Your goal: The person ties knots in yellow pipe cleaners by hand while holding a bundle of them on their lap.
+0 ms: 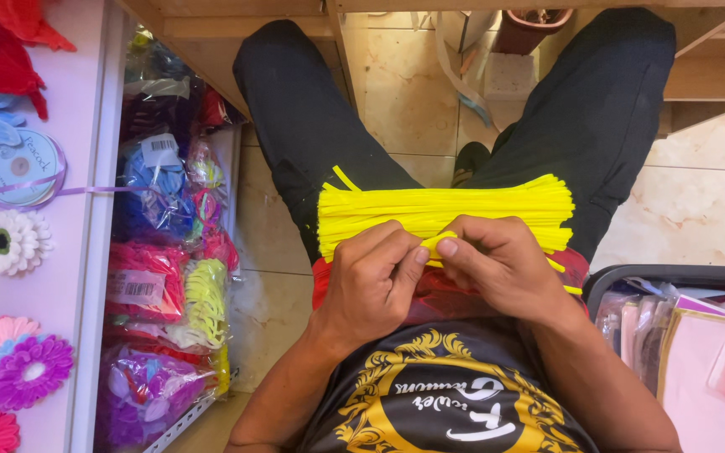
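A thick bundle of yellow pipe cleaners [430,205] lies across my lap, on my black trousers. My left hand [371,281] and my right hand [501,264] meet at the bundle's near edge. Both pinch the same short yellow pipe cleaner piece [440,241] between thumb and fingertips. A red cloth or bag [442,298] lies under the bundle, against my black shirt with a gold print.
A pale purple table [77,252] at the left carries fabric flowers [12,242], a ribbon spool [17,166] and red cloth. A shelf beside it holds bagged craft supplies [157,277]. At the right a dark bin [681,335] holds packets. Tiled floor lies below.
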